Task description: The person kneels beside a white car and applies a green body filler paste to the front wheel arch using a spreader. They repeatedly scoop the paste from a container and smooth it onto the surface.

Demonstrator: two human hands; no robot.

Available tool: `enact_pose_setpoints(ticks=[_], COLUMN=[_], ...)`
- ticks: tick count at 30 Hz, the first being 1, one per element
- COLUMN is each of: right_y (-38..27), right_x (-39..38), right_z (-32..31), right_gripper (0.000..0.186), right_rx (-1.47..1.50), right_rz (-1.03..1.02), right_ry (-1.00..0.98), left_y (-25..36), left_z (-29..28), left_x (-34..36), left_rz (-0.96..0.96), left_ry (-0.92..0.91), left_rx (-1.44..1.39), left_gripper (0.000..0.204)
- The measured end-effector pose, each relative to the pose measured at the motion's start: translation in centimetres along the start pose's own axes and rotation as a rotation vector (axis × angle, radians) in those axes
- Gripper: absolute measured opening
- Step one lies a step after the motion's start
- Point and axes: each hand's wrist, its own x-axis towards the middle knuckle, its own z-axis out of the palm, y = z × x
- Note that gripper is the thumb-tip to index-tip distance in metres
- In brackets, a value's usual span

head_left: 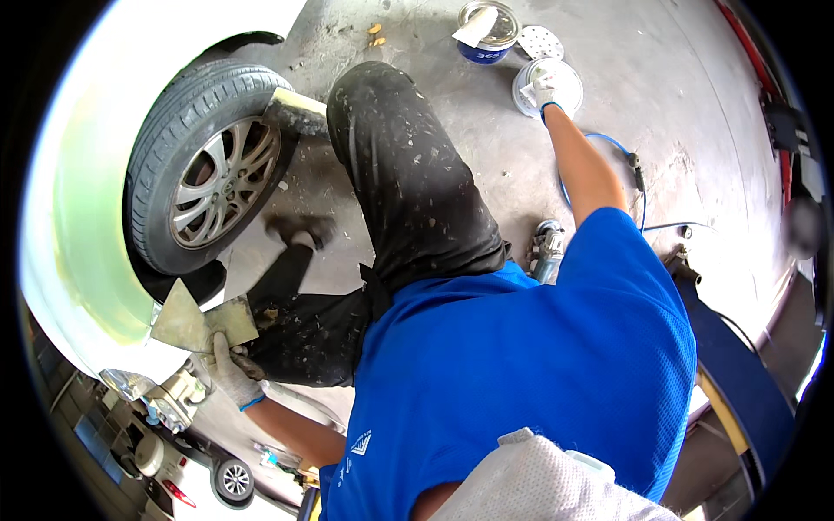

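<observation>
There are two cars: one big white car (87, 200) close by with a pale green patch on its side, and one far car (195, 473) at the lower left. Each shows one wheel, and the near wheel (228, 187) is the bigger. On the floor are two tins, one white tin (569, 80) and one blue tin (483, 54), with one spotty round plate (540, 42) between them and one blue hose (608, 139) lower down.

There are two gloved hands. The left hand (231, 372) pinches two thin, flat plates, one four-cornered plate (234, 321) and one three-cornered plate (179, 314), near the low front of the car, beside the wheel. Its fingers press on their near edge. The right hand (545, 89) is down at the white tin. It is too small to tell if its fingers are spread or pinching.

The flat plates look light and a bit stiff, and may get slippery if goo is on them. Hold them by the near edge. The white tin may be heavy if full, so hold it by both sides.
</observation>
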Motion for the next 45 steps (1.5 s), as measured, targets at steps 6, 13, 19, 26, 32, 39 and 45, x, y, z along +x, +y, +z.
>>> enact_pose_setpoints(ticks=[6,13,19,26,32,39,45], right_y=[-0.9,2.8,3.9,-1.6,-5.1,-10.5,-7.3], right_x=[0.9,3.7,-0.4,-7.6,-14.0,-14.6,-7.7], right_z=[-2.1,-8.1,-8.2,-6.1,-2.5,-9.9,-3.8], right_gripper=[0.078,0.089,0.071,0.051,0.069,0.036,0.045], right_rx=[-0.099,-0.035,-0.033,-0.025,0.233,0.488,0.628], right_rz=[0.158,0.284,0.298,0.104,-0.023,0.08,0.153], right_ry=[-0.012,-0.172,-0.108,-0.088,-0.27,-0.245,-0.337], left_y=[-1.5,-4.5,-5.0,-4.0,-4.9,-5.0,-4.9], left_z=[-5.0,-7.0,-6.6,-6.8,-7.2,-6.7,-6.1], left_x=[0.1,0.7,2.5,2.9,3.4,2.1,2.4], left_rz=[-0.166,-0.214,-0.245,-0.299,-0.218,-0.246,-0.25], left_ry=[0.047,0.092,0.172,0.127,0.064,0.062,0.136], left_rx=[0.054,-0.101,-0.121,-0.042,-0.12,-0.111,-0.121], left_gripper=[0.025,0.036,0.042,0.035,0.024,0.026,0.021])
